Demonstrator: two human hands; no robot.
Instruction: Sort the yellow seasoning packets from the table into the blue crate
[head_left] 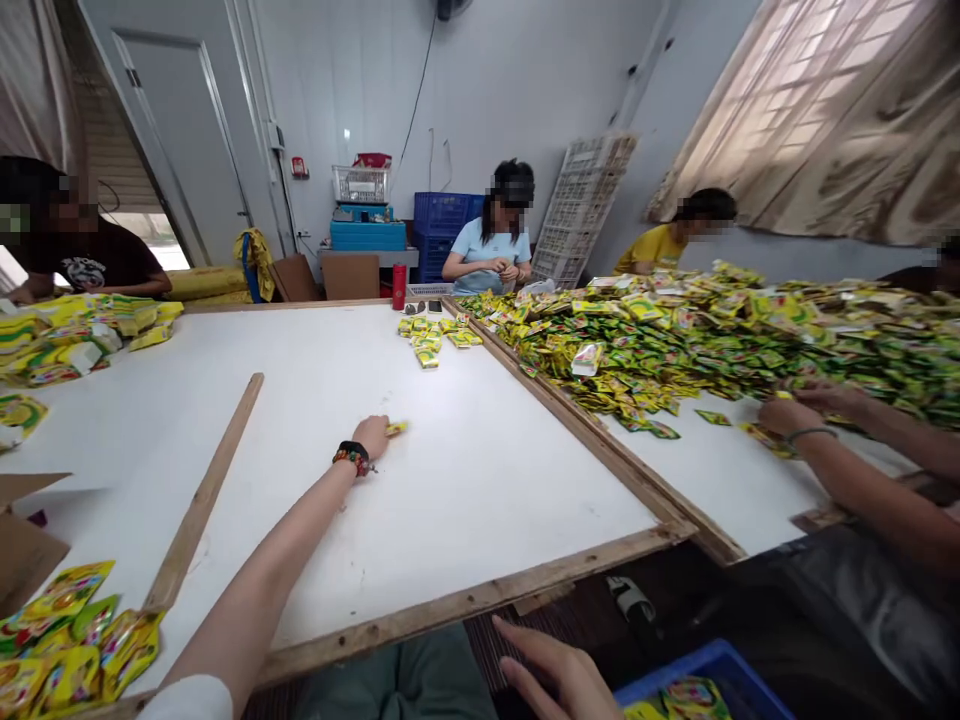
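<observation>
Tabletop (480, 530): white, with small dark specks
Edging (360, 643) around the tabletop: brown
Packet (397, 429) at the left hand (371, 438), over the tabletop: yellow
Bracelets (352, 455) over the tabletop: 1 black, 1 of mixed beads, red and green among them
Packet heap (712, 330) right of the tabletop: yellow and green, with red and white patches
Tub (739, 662) below the tabletop: blue
Cylinder (398, 288) at the tabletop's far edge: red
Co-worker's T-shirt (480, 245) beyond the tabletop: light blue
Co-worker's dark top (120, 255) left of the tabletop: white print on the chest
Curtain (817, 160) beyond the tabletop, to its right: beige
</observation>
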